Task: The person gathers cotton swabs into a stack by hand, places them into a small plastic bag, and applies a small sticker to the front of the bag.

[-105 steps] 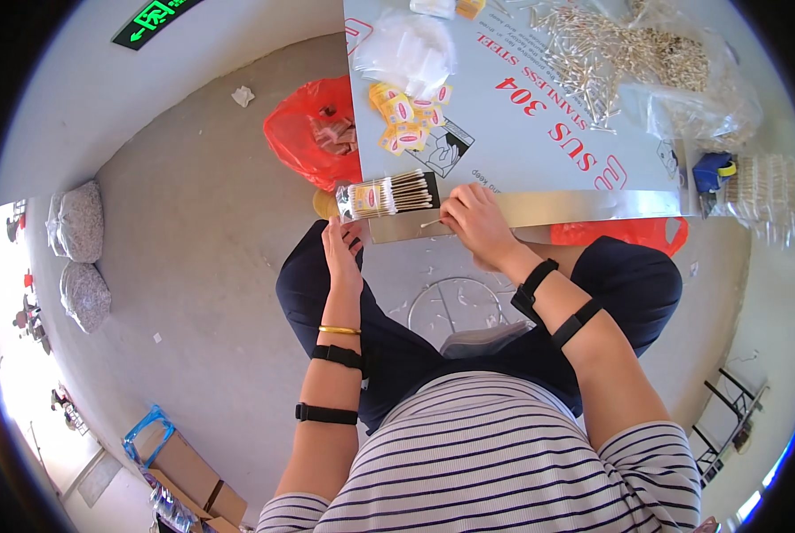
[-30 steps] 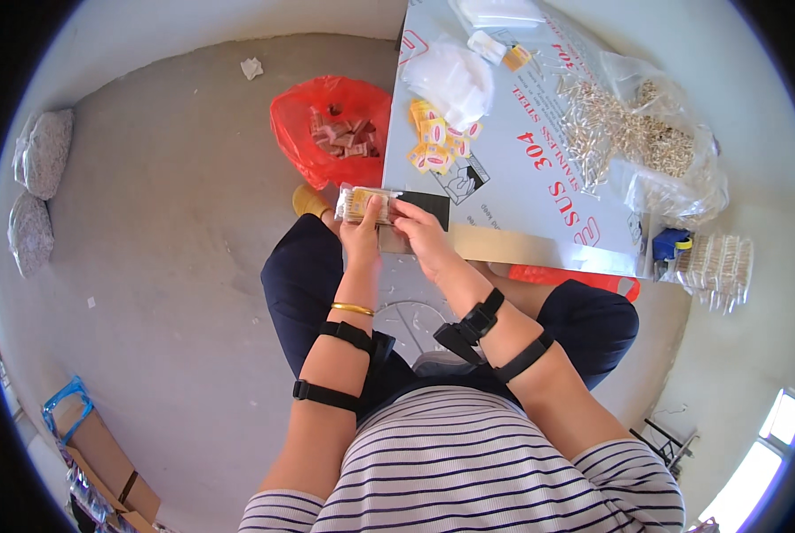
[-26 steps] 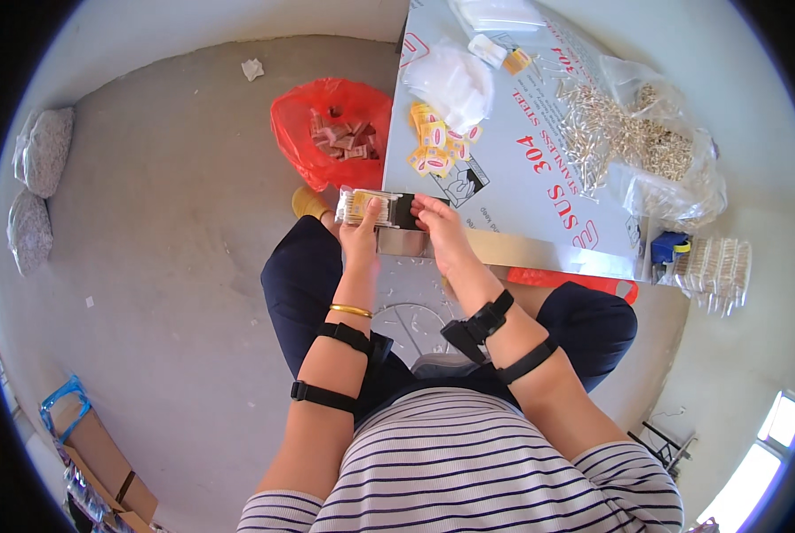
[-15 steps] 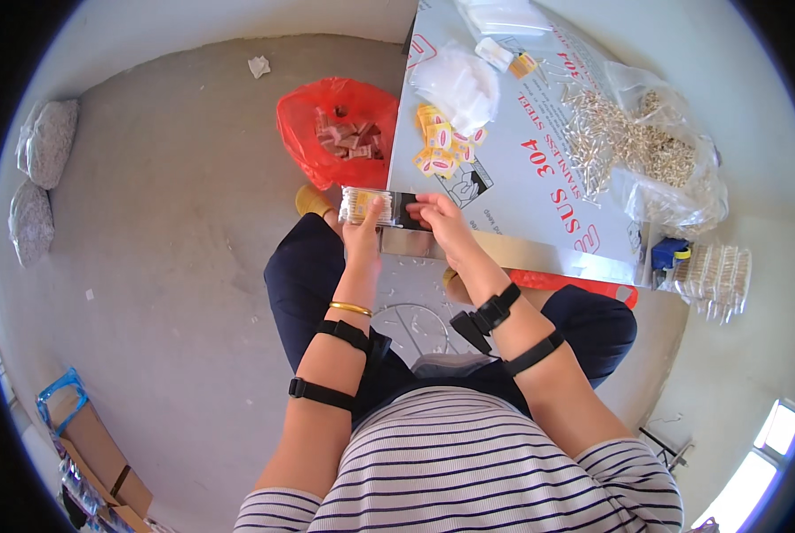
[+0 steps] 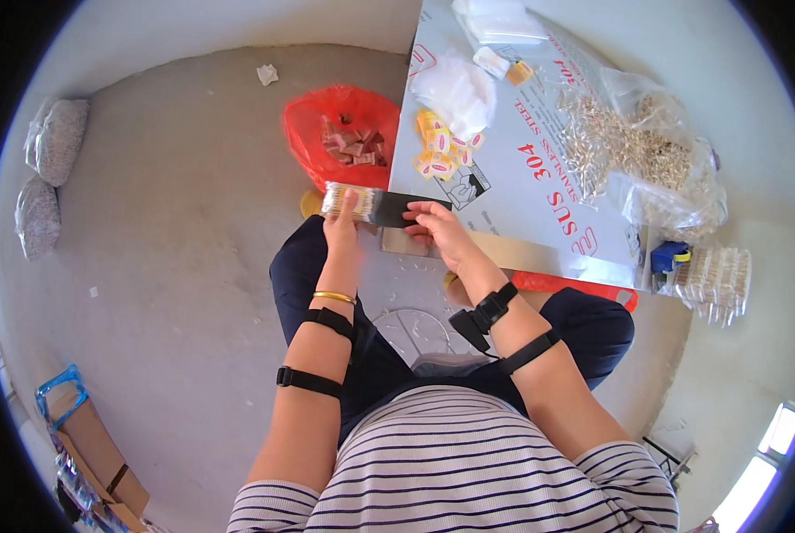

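Since the frame three and a half seconds back, the bundle has come off the table edge and now hangs in the air just beyond the person's knees, with a dark sheet closed over its right half. The bundle of pale sticks (image 5: 348, 200) lies crosswise, its long axis running left to right and dipping slightly to the right, with the bare stick ends pointing left toward the red bag (image 5: 339, 133). The left hand (image 5: 342, 224) is clenched around the bundle from below, thumb lying over the top. The dark sheet (image 5: 406, 209) extends from the bundle to the right, and the right hand (image 5: 440, 233) pinches its right end between thumb and fingers. So the sticks sit left of both grips' midpoint, nearer the left hand. The table (image 5: 522, 191) edge lies just right of the bundle; the red bag sits on the floor just beyond it.
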Available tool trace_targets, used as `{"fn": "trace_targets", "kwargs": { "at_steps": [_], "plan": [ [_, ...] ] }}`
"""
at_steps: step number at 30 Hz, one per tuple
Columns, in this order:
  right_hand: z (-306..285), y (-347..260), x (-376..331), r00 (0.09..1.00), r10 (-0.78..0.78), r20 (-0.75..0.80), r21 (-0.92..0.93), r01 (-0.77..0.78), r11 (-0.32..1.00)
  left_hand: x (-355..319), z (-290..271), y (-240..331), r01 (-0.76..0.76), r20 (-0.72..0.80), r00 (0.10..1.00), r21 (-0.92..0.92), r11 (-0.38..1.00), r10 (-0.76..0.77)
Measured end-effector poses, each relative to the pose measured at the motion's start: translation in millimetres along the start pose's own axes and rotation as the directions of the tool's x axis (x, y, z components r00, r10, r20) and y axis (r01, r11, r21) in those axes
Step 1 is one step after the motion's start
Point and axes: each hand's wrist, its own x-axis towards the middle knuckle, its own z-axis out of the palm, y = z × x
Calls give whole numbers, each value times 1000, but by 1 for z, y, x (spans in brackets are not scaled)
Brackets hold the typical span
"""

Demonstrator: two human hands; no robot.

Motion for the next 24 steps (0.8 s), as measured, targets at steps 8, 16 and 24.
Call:
{"fn": "trace_targets", "kwargs": {
  "at_steps": [8, 16, 24],
  "plan": [
    [30, -29, -53, 948, -267, 173, -89, 285, 954, -50, 6, 81, 216, 320, 947, -540, 814, -39],
    [86, -98, -165, 364, -924, 119, -506, 823, 259, -195, 96, 91, 157, 630, 770, -342, 926, 102],
    [14, -125, -260, 282, -863, 420, -549, 836, 6, -244, 88, 140, -635, 782, 508, 56, 771, 361]
  ]
}}
